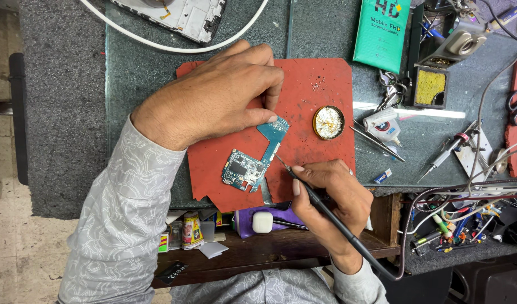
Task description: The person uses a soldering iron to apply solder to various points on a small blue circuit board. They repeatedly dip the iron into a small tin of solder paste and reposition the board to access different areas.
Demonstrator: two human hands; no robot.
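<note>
Head camera looks straight down on the bench, which has a dark grey covering and is the largest thing in view. On it lies a red work mat with cut corners and a torn lower edge. At the top edge sits an opened phone frame, with a white cable curving around it. A green packet lies to the right of that, and further right there is a holder with a yellow sponge.

The left hand, coming from a grey patterned sleeve, reaches over the mat. Its grip is together: thumb and fingertips press down on the upper end of a blue-green circuit board, which lies flat near the middle of the mat. The board has a wide lower part with chips and a narrow arm going up to a small upper part under the fingers.

The right hand is just below and right of the board. Its grip is clamped around a black soldering iron, held like a pen, and the metal tip touches or nearly touches the narrow arm of the board; which of the two, the view does not show. A dark cord leaves the handle toward the lower right.

A small round tin with pale, shiny content stands on the mat, right of the board and apart from it. Tweezers lie near it, off the mat edge. A white small case rests on the lower shelf.
</note>
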